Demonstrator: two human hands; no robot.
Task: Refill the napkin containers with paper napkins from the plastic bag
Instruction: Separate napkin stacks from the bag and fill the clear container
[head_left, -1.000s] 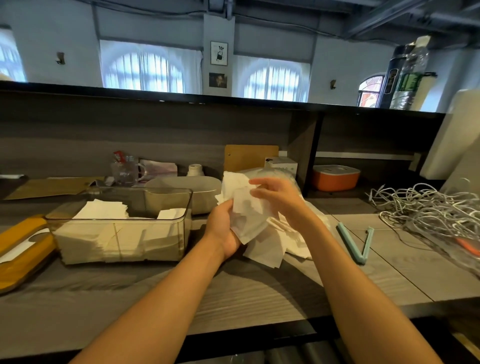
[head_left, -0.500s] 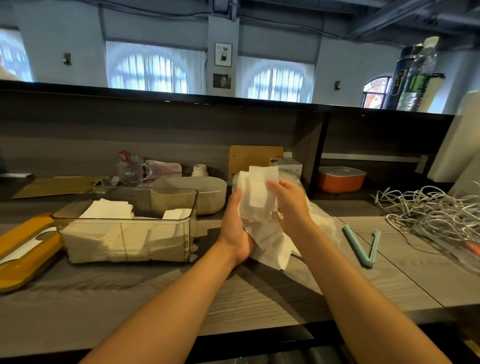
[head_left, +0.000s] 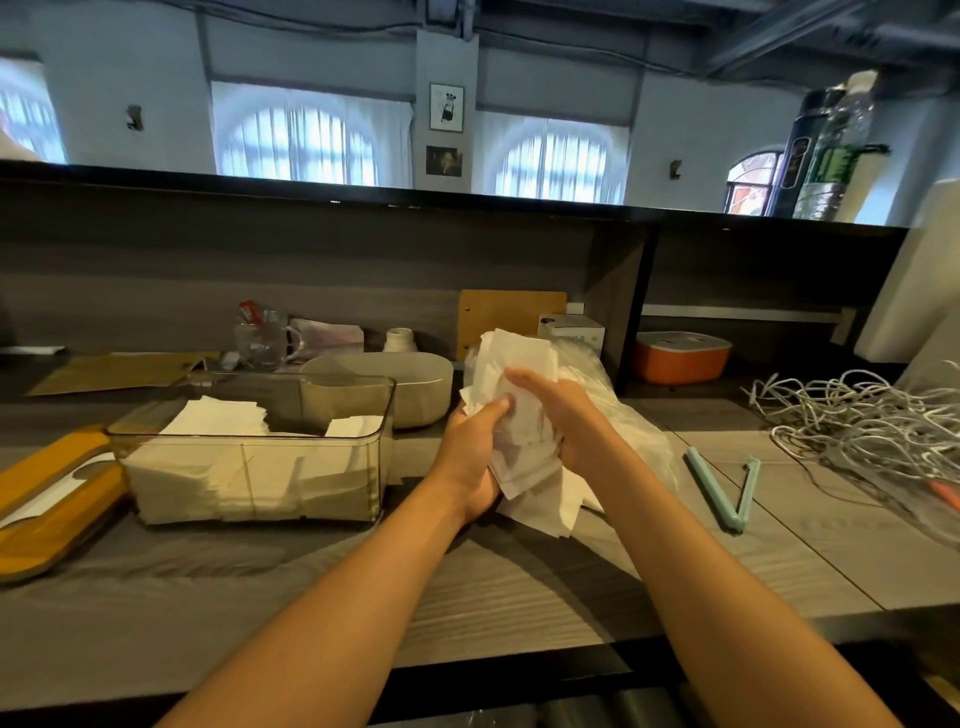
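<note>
Two hands hold one messy bunch of paper napkins (head_left: 511, 410) up above the table (head_left: 519, 587). Left hand (head_left: 470, 452) cups the bunch from below, its thumb curled onto the front. Right hand (head_left: 563, 415) wraps over the other side, fingers bent around the paper. Both arms reach straight out from the bottom of the view. These napkins are white, thin and crumpled, with corners sticking out every way. One clear napkin container (head_left: 254, 452) sits left of the bunch, and it is partly filled with more white napkins. One crinkly plastic bag (head_left: 618, 415) lies just behind the bunch. One green clip (head_left: 722, 488) lies open to the right of the bag.
</note>
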